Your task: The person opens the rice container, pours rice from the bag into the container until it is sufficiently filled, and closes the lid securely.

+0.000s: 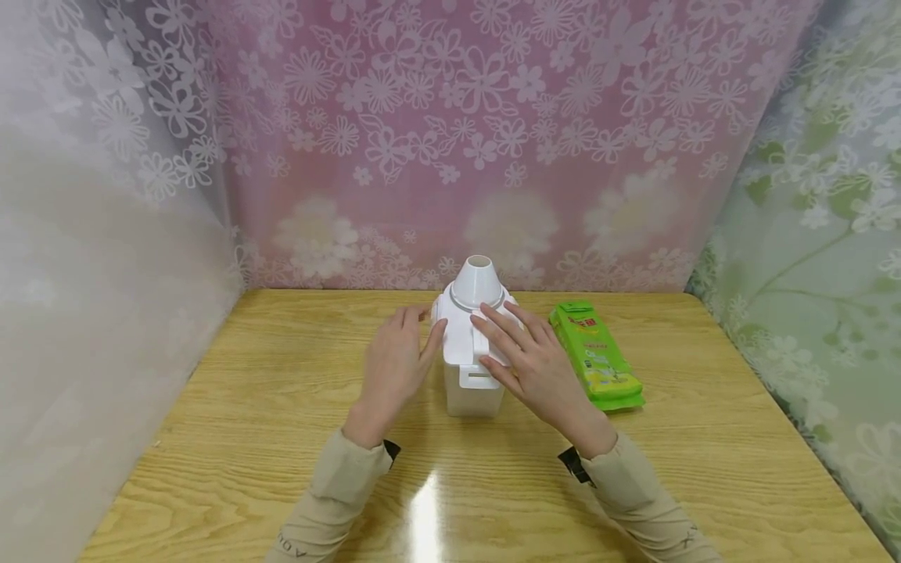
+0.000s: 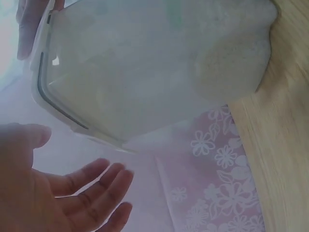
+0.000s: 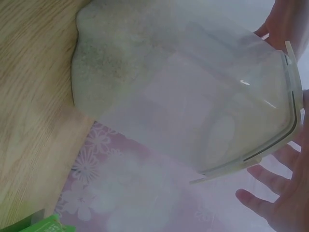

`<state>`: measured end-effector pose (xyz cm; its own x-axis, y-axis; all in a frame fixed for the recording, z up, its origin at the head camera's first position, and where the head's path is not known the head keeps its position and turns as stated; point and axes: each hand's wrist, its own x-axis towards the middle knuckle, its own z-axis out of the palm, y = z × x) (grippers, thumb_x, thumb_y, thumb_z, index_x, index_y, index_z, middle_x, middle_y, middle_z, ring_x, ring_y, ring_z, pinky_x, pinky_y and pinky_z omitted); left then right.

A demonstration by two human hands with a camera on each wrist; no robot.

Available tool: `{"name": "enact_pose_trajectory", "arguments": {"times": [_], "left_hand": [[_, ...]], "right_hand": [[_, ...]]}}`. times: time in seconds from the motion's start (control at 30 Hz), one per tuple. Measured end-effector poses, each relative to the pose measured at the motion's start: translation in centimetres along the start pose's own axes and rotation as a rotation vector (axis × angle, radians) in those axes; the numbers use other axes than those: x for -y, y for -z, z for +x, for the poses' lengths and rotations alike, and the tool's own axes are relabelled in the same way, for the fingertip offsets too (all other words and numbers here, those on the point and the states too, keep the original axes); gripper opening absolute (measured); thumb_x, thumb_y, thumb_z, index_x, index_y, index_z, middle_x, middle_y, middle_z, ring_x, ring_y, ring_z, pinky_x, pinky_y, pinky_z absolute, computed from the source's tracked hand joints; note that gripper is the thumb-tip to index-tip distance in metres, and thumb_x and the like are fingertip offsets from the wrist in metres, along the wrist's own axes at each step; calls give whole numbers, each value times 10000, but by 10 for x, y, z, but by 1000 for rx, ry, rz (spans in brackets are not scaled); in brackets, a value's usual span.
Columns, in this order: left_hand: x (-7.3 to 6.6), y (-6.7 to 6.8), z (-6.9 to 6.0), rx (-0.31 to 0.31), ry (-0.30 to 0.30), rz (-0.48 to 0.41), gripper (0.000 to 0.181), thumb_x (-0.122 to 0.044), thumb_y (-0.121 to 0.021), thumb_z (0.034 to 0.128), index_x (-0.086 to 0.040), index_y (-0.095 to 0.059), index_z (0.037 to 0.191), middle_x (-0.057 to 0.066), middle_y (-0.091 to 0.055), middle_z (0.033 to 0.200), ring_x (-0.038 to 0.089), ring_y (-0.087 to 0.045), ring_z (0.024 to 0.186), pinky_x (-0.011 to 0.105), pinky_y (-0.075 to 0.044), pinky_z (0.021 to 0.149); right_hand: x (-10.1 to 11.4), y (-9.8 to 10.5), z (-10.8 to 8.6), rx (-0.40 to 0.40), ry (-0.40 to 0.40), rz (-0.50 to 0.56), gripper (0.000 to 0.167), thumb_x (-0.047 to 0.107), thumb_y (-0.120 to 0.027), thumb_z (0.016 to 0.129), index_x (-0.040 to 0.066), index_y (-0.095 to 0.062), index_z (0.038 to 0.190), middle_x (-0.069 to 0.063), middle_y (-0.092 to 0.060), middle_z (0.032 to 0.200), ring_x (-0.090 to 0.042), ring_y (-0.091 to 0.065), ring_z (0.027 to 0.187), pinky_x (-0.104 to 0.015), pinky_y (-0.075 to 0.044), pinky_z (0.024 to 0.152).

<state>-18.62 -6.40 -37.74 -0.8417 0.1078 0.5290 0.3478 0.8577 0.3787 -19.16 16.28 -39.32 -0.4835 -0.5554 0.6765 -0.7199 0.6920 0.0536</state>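
Note:
A translucent storage container stands upright on the table, with a white lid and a white cone-shaped piece on top. Pale grains lie in its bottom, as the right wrist view shows. My left hand is held at the lid's left side, fingers loosely extended; in the left wrist view a gap separates these fingers from the container. Over the lid's right side my right hand spreads its fingers, some of them against the lid. Neither hand grips anything.
Right of the container lies a green packet with printed lettering. The wooden table runs back to a pink flowered curtain. Similar patterned curtains hang along the left and right sides.

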Motion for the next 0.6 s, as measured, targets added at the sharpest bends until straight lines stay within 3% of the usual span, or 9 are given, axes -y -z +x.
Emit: {"name": "enact_pose_trajectory", "arguments": {"times": [0.1,0.23,0.37,0.53,0.6], "left_hand": [[1,-1,-1,49,32,36,465,-477,-542,1027,-34,-684,1056,92,-675,937,247,-643,679,352,-519,536],[1,-3,0,156,47,74,536,-585,-475,1017,-79,-637,943,57,-608,839,182,-543,537,289,-413,445],[1,-5,3,215,2,103,564,-614,-449,1012,-84,-599,890,40,-578,800,166,-535,540,281,-403,448],[2,-5,5,222,-60,128,476,-487,-462,1042,-62,-610,888,53,-590,791,208,-572,589,336,-463,475],[2,-5,6,223,-81,139,449,-451,-445,1047,-62,-611,897,59,-602,806,233,-607,666,373,-509,556]], "right_hand": [[0,0,0,1,4,-6,591,518,-300,1088,143,-531,1483,-81,-508,1521,-373,-456,1377,-547,-375,1116],[0,1,0,4,-2,-10,599,525,-292,1087,146,-526,1487,-78,-506,1524,-370,-460,1374,-552,-386,1108],[0,0,0,2,-6,7,606,532,-286,1085,147,-523,1489,-80,-506,1523,-368,-476,1358,-556,-396,1094],[1,0,0,-8,-6,32,596,526,-302,1083,147,-533,1480,-86,-519,1511,-367,-493,1340,-568,-423,1058],[1,1,1,-10,-6,34,594,526,-306,1083,146,-537,1477,-87,-523,1507,-369,-498,1336,-567,-427,1056]]}}
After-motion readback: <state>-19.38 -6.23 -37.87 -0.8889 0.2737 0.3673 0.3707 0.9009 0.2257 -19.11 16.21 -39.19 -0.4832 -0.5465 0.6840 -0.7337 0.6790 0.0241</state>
